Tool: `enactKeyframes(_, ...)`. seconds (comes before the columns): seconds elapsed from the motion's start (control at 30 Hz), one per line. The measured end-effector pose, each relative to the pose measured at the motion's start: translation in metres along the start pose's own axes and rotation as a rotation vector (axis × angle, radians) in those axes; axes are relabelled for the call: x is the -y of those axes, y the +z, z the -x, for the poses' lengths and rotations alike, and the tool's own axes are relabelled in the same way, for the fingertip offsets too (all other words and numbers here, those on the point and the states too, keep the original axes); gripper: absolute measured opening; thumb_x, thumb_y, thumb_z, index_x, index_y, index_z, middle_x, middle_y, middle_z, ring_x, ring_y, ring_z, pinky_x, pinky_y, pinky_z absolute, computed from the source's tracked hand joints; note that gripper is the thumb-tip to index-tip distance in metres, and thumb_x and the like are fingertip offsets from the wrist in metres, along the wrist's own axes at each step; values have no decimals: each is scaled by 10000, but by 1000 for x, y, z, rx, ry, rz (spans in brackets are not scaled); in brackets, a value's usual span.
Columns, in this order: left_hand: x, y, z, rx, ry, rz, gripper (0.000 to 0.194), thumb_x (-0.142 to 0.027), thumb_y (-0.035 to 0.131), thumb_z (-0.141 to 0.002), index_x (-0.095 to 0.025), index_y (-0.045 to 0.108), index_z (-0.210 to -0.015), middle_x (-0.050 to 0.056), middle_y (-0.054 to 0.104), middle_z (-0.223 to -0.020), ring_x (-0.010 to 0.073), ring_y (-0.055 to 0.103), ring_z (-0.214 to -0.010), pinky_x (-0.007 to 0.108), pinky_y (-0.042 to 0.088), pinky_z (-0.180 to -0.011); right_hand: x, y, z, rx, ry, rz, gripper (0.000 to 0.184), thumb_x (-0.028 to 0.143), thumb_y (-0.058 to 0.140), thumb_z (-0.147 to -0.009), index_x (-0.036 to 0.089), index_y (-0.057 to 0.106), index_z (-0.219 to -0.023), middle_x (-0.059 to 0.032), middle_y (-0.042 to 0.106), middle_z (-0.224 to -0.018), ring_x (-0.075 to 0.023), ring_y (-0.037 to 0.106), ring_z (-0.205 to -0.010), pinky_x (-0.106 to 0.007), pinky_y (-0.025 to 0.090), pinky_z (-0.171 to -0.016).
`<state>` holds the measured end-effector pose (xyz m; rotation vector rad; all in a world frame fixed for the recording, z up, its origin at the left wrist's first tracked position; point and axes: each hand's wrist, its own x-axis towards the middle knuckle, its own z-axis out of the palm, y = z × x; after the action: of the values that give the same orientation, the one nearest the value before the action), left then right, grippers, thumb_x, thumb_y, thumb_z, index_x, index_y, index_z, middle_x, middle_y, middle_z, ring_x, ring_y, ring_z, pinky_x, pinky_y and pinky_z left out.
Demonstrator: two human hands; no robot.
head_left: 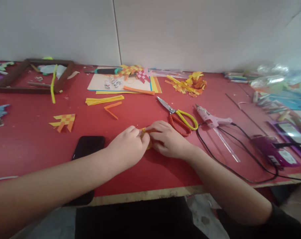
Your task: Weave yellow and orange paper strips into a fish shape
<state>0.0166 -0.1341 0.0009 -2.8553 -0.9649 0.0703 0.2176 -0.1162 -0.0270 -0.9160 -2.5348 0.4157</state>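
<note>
Close together near the table's front edge, my left hand (130, 144) and my right hand (166, 139) are both closed on small yellow and orange paper strips (149, 145). The fingers hide most of the paper. Scissors (176, 114) with one red and one yellow handle lie just beyond my right hand, blades apart. A folded orange strip (113, 111) and a bundle of yellow paper strips (104, 99) rest beyond my left hand. Further left lies a woven yellow and orange paper fish (64, 122). My left forearm passes over a black phone (89, 145).
A pink glue gun (212, 119) with a clear stick and looping black cord lies to the right, near a purple box (273, 152). At the back are stacked paper sheets (97, 81), paper scraps (194, 84) and a brown wooden frame (13, 89). A wall stands behind the red table (130, 181).
</note>
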Motion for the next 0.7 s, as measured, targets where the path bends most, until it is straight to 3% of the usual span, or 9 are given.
enactKeyframes(0.07, 5, -4, 2, 136, -80, 98, 393, -4, 445, -808, -30, 581, -1176, 155, 664, -790, 292, 651, -787, 332, 503, -602, 0, -1, 0, -3, -7, 1, 245, 87, 490, -800, 186, 682, -918, -108, 661, -1115, -254, 577, -1057, -452, 459, -961)
enactKeyframes(0.13, 14, -3, 4, 172, -194, 218, 438, -26, 448, -818, -74, 551, -1241, 121, 667, -795, 266, 647, -733, 318, 487, -593, 0, -2, -1, 19, -11, 0, 256, 96, 448, -828, 177, 675, -914, -115, 647, -1116, -253, 567, -1053, -452, 448, -970)
enactKeyframes(0.2, 25, 1, 5, 101, -274, 372, 371, -65, 425, -871, -120, 580, -1204, 115, 687, -899, 225, 659, -757, 309, 497, -671, 1, -4, -1, 52, -5, 0, 278, 112, 409, -858, 166, 673, -927, -124, 633, -1109, -255, 557, -1048, -457, 436, -974)
enactKeyframes(0.3, 33, 8, 6, -11, -278, 534, 280, -113, 460, -902, -164, 618, -1127, 84, 700, -1001, 204, 659, -920, 282, 488, -775, 2, -7, -2, 84, 7, 0, 273, 149, 421, -865, 166, 674, -967, -119, 629, -1099, -259, 550, -1052, -459, 421, -974)
enactKeyframes(0.43, 22, 7, 4, -7, -330, 268, 245, -129, 428, -914, -135, 654, -1007, 91, 624, -825, 213, 585, -739, 302, 444, -648, 4, -8, -2, 99, 16, -3, 199, 203, 533, -806, 171, 672, -945, -114, 632, -1126, -275, 545, -1078, -464, 406, -990)
enactKeyframes(0.5, 14, 2, 2, -18, -254, 121, 255, -46, 416, -869, -122, 657, -903, 76, 580, -755, 214, 546, -740, 325, 434, -697, 4, -9, -2, 93, 28, -8, 176, 196, 560, -780, 167, 672, -913, -117, 632, -1135, -281, 544, -1087, -464, 403, -998)
enactKeyframes(0.7, 23, -2, -5, 27, -112, 144, 198, -41, 471, -857, -153, 631, -823, 32, 533, -655, 190, 501, -625, 286, 352, -568, 5, -11, -2, 102, 43, -29, 261, 167, 623, -754, 189, 691, -1005, -104, 622, -1135, -270, 542, -1106, -466, 395, -1022)
